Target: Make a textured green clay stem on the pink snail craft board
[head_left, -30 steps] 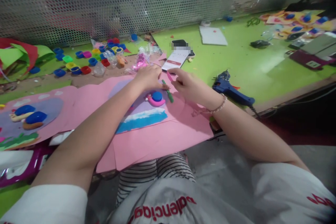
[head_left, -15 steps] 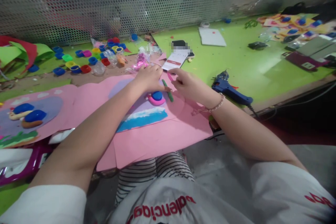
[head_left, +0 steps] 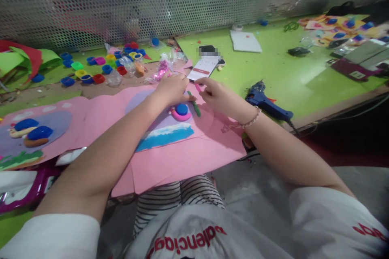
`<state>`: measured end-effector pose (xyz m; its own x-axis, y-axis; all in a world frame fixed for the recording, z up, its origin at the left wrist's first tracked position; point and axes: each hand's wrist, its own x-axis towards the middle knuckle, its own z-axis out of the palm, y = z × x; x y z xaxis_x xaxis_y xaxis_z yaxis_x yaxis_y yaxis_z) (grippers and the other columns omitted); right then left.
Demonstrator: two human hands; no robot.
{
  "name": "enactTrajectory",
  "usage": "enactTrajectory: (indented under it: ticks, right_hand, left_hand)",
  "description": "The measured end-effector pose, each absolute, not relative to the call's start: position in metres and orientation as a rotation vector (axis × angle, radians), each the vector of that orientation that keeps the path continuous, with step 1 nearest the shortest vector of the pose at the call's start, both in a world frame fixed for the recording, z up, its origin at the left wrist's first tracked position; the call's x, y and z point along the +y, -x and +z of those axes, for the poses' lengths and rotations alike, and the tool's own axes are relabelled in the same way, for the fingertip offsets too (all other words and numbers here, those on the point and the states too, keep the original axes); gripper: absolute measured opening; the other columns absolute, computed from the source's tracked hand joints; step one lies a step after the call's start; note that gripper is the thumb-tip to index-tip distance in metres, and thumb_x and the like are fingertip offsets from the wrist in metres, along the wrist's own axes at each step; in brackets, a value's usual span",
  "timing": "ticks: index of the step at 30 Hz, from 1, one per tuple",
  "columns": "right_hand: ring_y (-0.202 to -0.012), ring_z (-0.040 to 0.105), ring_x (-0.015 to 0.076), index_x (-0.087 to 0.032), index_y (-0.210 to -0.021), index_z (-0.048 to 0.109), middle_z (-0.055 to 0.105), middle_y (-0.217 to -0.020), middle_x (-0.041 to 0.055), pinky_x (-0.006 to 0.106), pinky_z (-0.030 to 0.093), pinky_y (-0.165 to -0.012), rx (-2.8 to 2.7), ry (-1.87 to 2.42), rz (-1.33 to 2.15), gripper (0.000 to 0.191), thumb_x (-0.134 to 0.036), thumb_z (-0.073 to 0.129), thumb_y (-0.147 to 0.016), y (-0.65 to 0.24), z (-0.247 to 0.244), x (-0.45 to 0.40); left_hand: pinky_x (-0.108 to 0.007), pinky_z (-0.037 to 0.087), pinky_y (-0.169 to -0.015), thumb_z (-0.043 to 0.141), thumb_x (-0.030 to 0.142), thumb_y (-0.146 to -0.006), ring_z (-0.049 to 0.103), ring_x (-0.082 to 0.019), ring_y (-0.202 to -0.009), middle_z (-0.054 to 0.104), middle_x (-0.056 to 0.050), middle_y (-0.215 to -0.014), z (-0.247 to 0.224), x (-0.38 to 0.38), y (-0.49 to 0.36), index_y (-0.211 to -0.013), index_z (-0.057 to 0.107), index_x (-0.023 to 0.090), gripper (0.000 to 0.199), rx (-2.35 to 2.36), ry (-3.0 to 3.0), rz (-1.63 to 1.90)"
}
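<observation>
My right hand [head_left: 219, 95] is closed, pinching a slim pink tool [head_left: 199, 88] between thumb and forefinger. To its left, my left hand [head_left: 174, 89] lies over the top of a pink paper picture [head_left: 203, 129], its thumb stretched out to a green clay strip [head_left: 193, 104]. Its other fingers are partly hidden, and they reach forward over the paper. Below the left hand, a snail shape of blue clay [head_left: 182, 109] and pink clay [head_left: 181, 117] sits on a lilac patch. Under that runs a blue and white clay band [head_left: 167, 136].
A phone [head_left: 202, 68] lies just beyond my hands. Several small coloured clay tubs [head_left: 86, 79] and plastic bags stand at the back left. A blue glue gun [head_left: 267, 103] rests to the right. Another clay picture [head_left: 65, 123] lies at the left, and a perforated metal panel [head_left: 121, 4] borders the table.
The pink tool has tilted slightly in my right hand. My left hand has barely moved, its thumb staying by the green strip.
</observation>
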<state>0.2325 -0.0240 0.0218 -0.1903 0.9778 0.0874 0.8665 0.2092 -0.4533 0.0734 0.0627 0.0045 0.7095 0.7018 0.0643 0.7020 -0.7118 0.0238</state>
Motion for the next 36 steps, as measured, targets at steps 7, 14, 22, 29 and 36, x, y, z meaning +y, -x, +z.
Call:
enactTrajectory:
  ticks: [7,14,22,29,36]
  right_hand:
    - [-0.058,0.04,0.0132,-0.012,-0.128,0.053,0.054,-0.07,0.0041,0.025,0.029,-0.057,-2.119,1.725,0.435,0.045,-0.011,0.039,-0.085,-0.233,0.023,-0.024]
    - [-0.057,0.038,0.0131,-0.011,-0.128,0.052,0.053,-0.069,0.0039,0.026,0.029,-0.056,-2.142,1.75,0.413,0.045,-0.011,0.037,-0.085,-0.233,0.023,-0.024]
    - [-0.057,0.037,0.0123,-0.014,-0.089,0.058,0.058,-0.076,0.0083,0.026,0.027,-0.054,-2.348,1.853,0.37,0.018,-0.016,0.04,-0.087,-0.239,0.026,-0.022]
    - [-0.063,0.045,0.0131,-0.013,-0.098,0.061,0.065,-0.088,0.0112,0.027,0.027,-0.057,-2.45,1.826,0.386,0.024,-0.018,0.038,-0.092,-0.231,0.028,-0.027]
    - [-0.062,0.047,0.0131,-0.013,-0.087,0.061,0.066,-0.083,0.0102,0.027,0.025,-0.054,-2.468,1.88,0.356,0.024,-0.017,0.037,-0.091,-0.228,0.023,-0.026]
  left_hand:
    - [-0.051,0.031,-0.101,0.045,0.061,-0.083,0.054,-0.034,-0.113,0.06,-0.018,-0.116,0.002,0.064,-0.072,-0.104,0.061,0.012,0.056,-1.169,2.897,-0.105]
    - [-0.049,0.034,-0.1,0.05,0.06,-0.08,0.054,-0.035,-0.113,0.06,-0.019,-0.117,0.003,0.062,-0.075,-0.105,0.061,0.013,0.055,-1.199,2.892,-0.084]
    - [-0.04,0.039,-0.092,0.043,0.032,-0.089,0.055,-0.029,-0.112,0.059,-0.013,-0.121,0.014,0.066,-0.065,-0.113,0.056,0.018,0.031,-1.242,2.901,-0.146]
    - [-0.031,0.039,-0.06,0.045,0.035,-0.083,0.058,-0.02,-0.062,0.063,-0.004,-0.063,0.023,0.06,-0.065,-0.066,0.062,0.021,0.028,-1.355,3.069,0.187]
    - [-0.029,0.038,-0.058,0.043,0.045,-0.084,0.057,-0.017,-0.059,0.062,-0.003,-0.056,0.022,0.056,-0.067,-0.061,0.061,0.021,0.037,-1.461,3.073,0.231]
